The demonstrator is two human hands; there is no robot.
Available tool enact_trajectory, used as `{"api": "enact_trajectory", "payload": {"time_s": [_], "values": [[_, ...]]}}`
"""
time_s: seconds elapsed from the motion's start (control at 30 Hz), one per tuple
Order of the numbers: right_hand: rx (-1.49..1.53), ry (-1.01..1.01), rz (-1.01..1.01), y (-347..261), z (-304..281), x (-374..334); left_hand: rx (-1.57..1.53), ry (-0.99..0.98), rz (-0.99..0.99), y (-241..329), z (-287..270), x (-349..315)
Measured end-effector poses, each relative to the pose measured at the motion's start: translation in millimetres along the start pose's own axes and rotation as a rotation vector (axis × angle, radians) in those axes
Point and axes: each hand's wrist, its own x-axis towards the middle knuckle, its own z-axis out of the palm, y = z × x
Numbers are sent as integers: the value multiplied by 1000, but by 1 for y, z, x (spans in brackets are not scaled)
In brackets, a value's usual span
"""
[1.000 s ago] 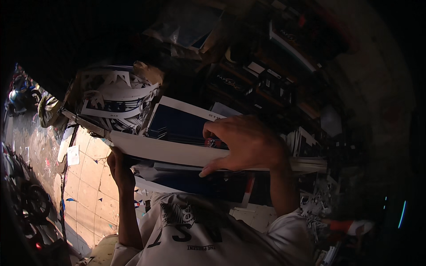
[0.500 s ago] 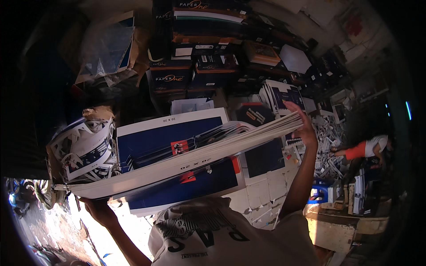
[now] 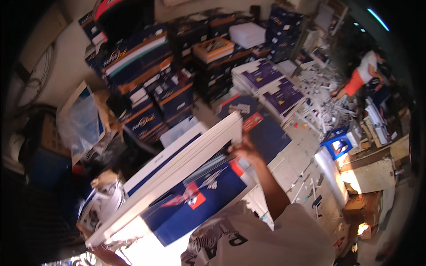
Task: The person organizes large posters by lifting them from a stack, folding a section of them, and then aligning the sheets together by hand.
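A thick stack of large printed sheets point(image 3: 168, 177) with white edges stands on its long side, slanting from lower left to upper right. My right hand point(image 3: 246, 151) grips its upper right end, fingers closed around the edge. At the lower left end my left hand point(image 3: 106, 255) holds the stack from below, its fingers mostly hidden. Just in front of the stack lies a dark blue printed sheet point(image 3: 173, 228) with a red patch. More blue printed sheets point(image 3: 268, 135) lie beyond my right hand.
Purple-and-white stacks point(image 3: 280, 97) stand ahead on the right, near a heap of paper strips point(image 3: 317, 88). Dark cartons point(image 3: 144, 119) are piled at the back. A bag of paper offcuts point(image 3: 100, 206) sits at left. A blue plastic stool point(image 3: 337, 142) and another person point(image 3: 366, 71) are at right.
The view has turned, and the stack now slants more steeply. Sheets that sagged apart behind its front edge look closer together now. Both hands keep their hold at the ends.
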Motion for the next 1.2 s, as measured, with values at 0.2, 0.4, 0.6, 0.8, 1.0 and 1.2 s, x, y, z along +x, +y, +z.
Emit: {"api": "enact_trajectory", "payload": {"time_s": [0.2, 0.4, 0.6, 0.8, 1.0, 1.2], "values": [[290, -251, 243, -13, -8, 5, 529, -444, 792, 226, 146, -64], [336, -373, 199, 8, 5, 32, 607, -1794, 346, 213, 310, -111], [-35, -415, 485, -48, -7, 41, 857, -2009, 228, 230, 327, -148], [-160, 16, -36, -102, 4, -16, 890, -1924, -4, 224, 319, -152], [-174, -127, -84, -120, 54, -31, 811, -1725, 81, 218, 305, -156], [-376, -64, -95, -107, 71, -37, 809, -1477, 507, 214, 265, -166]]}}
